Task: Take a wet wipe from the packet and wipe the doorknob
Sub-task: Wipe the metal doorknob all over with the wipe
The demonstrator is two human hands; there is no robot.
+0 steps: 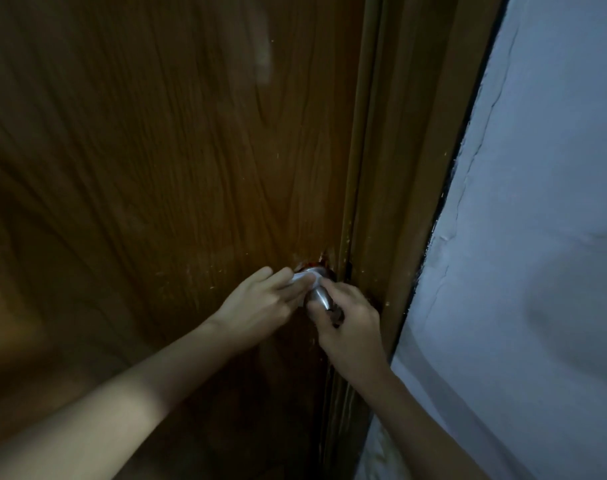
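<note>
The wipe point(303, 279) is out and already on the knob point(318, 295), so wiping looks underway; the packet isn't in view. The left hand point(260, 303) presses the wipe to the knob's 10 o'clock side, fingers together and fairly straight. The right hand point(347, 320) curls round the knob from 4 o'clock (steadying it, I'd guess). The knob is dull silver metal, low on the door point(156, 168).

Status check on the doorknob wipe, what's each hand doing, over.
Left hand presses wet wipe on doorknob. Right hand curled around the knob's end, steadying it. Packet not in view. Nothing in the way.
</note>
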